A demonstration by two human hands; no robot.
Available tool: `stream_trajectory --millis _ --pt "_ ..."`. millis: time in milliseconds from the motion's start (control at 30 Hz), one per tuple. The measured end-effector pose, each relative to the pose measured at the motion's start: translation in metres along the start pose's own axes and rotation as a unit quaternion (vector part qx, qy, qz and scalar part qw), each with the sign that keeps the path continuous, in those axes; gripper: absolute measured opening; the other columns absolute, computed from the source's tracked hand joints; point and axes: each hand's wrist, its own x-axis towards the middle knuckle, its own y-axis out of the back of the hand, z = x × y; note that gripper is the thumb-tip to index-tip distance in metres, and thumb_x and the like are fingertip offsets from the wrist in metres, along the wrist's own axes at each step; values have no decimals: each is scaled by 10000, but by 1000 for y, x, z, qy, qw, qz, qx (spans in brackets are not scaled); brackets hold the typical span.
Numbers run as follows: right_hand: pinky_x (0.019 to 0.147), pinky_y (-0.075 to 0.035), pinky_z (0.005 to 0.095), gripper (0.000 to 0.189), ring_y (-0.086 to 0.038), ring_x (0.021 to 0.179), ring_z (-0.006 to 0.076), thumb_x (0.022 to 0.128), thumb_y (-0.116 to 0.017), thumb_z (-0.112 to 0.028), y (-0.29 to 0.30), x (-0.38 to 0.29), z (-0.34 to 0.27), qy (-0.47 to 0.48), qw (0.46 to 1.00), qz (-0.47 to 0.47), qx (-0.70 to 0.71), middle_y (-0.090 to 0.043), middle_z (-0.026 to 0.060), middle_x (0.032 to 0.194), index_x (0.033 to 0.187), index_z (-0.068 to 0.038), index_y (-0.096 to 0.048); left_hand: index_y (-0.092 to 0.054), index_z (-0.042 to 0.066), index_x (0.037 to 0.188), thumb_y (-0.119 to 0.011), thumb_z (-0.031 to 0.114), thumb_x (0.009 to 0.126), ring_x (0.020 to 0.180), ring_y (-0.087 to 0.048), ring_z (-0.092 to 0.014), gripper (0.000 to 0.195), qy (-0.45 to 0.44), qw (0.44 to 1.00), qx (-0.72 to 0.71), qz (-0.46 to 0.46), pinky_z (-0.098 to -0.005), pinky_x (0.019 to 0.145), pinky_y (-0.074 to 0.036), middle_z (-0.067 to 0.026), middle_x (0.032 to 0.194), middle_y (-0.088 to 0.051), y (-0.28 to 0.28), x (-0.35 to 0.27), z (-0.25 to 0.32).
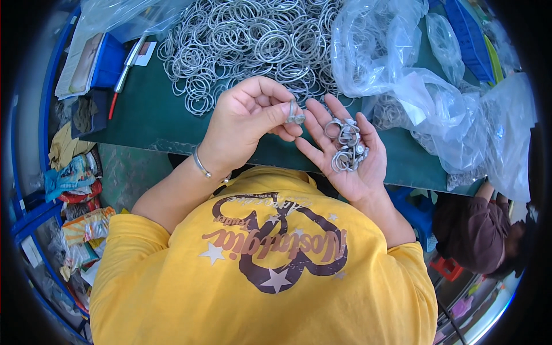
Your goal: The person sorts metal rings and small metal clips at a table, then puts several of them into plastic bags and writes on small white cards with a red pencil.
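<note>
My left hand (248,123), wearing a metal cuff bracelet (201,161), pinches one or two small grey metal rings (295,114) with flat round tops between thumb and fingers. Close by on the right, my right hand (351,172) is turned palm up with its fingers spread. A small heap of similar metal rings (347,144) rests across its palm and fingers. Both hands are above the near edge of a green tabletop (146,125). Just beyond them spreads a large pile of bigger silvery metal hoops (271,45), loosely tangled.
Clear plastic bags (440,99) of metal pieces cover the table's right side. At left stand a blue bin (108,60), a dark tray (88,114) and a red-tipped rod (127,71). Bagged goods (88,224) fill a shelf. Another person (472,228) sits at right.
</note>
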Motion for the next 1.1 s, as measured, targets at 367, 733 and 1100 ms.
stream_trajectory --millis 367,733,1100 --pt "958 -456 499 461 -537 1153 359 959 -405 -344 6 4 1 -31 990 68 -123 -545 224 1240 1256 0 -484 -590 -27 957 -619 -25 851 725 -643 -129 111 -41 996 79 -16 -240 633 -543 -107 878 -647 -2 -4 2" --pt "421 -294 213 103 -450 538 100 849 -627 -60 -28 -25 -26 -24 938 -23 -344 -556 108 764 921 -34 -558 -664 -9 925 -646 -25 825 735 -577 -71 103 -169 947 273 -12 -186 624 -465 -56 920 -602 -4 -6 7" --pt "616 -477 371 207 -604 689 348 620 -579 61 -139 -27 -132 63 137 -6 -989 -620 195 764 813 17 -639 -631 -36 949 -604 -36 859 646 -534 -69 94 -132 950 281 -31 -177 559 -431 -77 915 -580 7 -17 5"
